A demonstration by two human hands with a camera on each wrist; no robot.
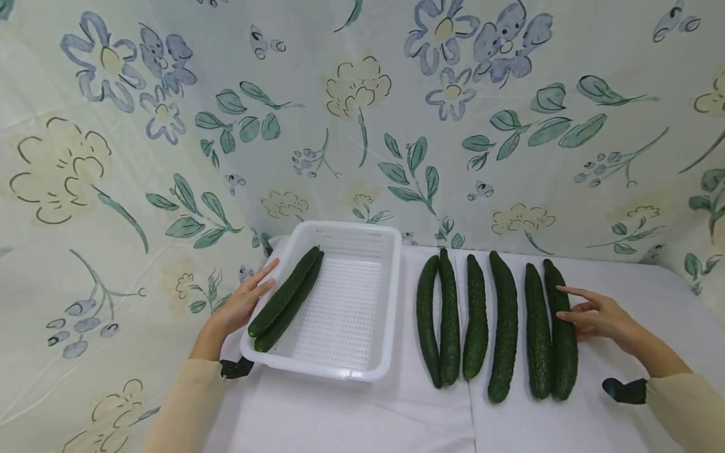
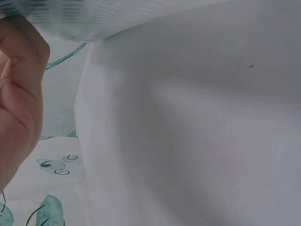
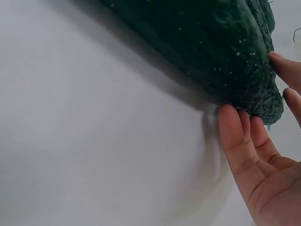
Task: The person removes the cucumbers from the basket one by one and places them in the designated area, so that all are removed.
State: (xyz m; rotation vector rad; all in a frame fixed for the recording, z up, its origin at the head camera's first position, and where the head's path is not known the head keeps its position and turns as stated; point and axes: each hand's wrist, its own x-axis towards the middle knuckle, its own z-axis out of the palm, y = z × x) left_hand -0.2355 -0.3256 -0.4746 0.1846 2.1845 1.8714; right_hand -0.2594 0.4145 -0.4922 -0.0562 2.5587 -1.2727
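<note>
My left hand [image 1: 240, 305] rests against the outer left side of a white plastic basket [image 1: 394, 302], its fingers pointing along the rim. In the left wrist view this hand [image 2: 21, 94] shows at the left edge, beneath the basket's slotted wall [image 2: 70, 14]; its fingertips are hidden. Two cucumbers [image 1: 286, 299] lie side by side along the basket's left wall. My right hand [image 1: 600, 318] grips the rightmost cucumber [image 1: 563, 358] on the cloth. The right wrist view has its fingers [image 3: 233, 132] touching both sides of that cucumber [image 3: 225, 61] near one end.
Several more cucumbers [image 1: 503, 333] lie lengthwise in a row to the right of the basket. White cloth [image 1: 419, 415] covers the table. Behind and to the left hangs a flowered curtain [image 1: 362, 163]. Dark straps [image 1: 623, 390] show at both wrists.
</note>
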